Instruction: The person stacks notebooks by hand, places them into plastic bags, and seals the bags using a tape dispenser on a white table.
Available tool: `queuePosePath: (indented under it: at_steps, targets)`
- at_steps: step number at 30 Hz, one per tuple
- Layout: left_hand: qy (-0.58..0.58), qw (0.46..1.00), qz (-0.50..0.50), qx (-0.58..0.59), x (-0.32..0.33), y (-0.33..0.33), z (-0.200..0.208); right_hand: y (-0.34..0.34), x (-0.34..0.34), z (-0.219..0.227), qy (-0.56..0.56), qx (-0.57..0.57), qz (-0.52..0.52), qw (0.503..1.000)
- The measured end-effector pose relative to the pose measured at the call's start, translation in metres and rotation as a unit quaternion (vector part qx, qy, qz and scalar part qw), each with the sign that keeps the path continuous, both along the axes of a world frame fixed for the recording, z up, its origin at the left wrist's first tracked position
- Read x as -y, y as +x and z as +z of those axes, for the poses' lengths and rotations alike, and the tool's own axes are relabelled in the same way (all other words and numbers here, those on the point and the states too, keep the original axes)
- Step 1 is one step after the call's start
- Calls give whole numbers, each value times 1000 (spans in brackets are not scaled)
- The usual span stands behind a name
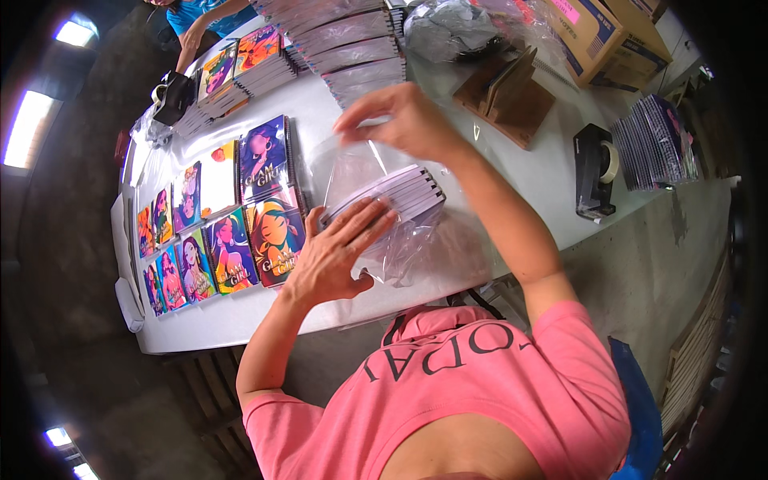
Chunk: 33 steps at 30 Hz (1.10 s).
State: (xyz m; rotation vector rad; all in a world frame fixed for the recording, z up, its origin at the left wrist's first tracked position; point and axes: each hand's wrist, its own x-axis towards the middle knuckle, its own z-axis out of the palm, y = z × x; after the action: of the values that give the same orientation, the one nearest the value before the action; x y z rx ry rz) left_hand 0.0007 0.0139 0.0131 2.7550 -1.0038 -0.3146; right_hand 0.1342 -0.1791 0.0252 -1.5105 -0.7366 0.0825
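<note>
On the white bench (512, 172), the left hand (336, 256) lay flat, fingers spread, on one stack of about six stiff, probably weighty notebooks (400, 196) inside one thin, slippery clear bag (416, 244), best gripped by the spines, while the right hand (400, 120) pinched the bag's mouth.

Light: bright, even on the white table (512, 172); ceiling lamps (28, 128) glare at left.
Edges: dark, curved, slightly blurred.
</note>
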Motion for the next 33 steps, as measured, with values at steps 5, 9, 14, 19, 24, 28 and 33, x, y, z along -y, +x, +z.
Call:
queuePosePath:
  at_steps: [5, 9, 14, 19, 24, 28, 33]
  targets:
    - [29, 1000, -1, -9, 9, 6, 9, -42, 153, -15, -9, -53, -253, 966]
    - [48, 999, -13, -18, 22, 15, 13, -111, 307, -80, -246, -60, -547, 798]
    - [57, 998, -5, -35, 27, 16, 19, -153, 377, -133, -240, -309, -563, 728]
    - [45, 999, 2, -17, 29, 17, 14, -153, 385, -131, -77, -472, -482, 734]
    - [34, 999, 5, -18, 28, 17, 13, -179, 368, -147, 173, -391, -490, 760]
    - [52, 998, 2, -31, 27, 14, 15, -205, 353, -151, 25, -362, -544, 757]
    - [60, 998, -6, -34, 24, 14, 18, -169, 285, -82, -205, -206, -520, 803]
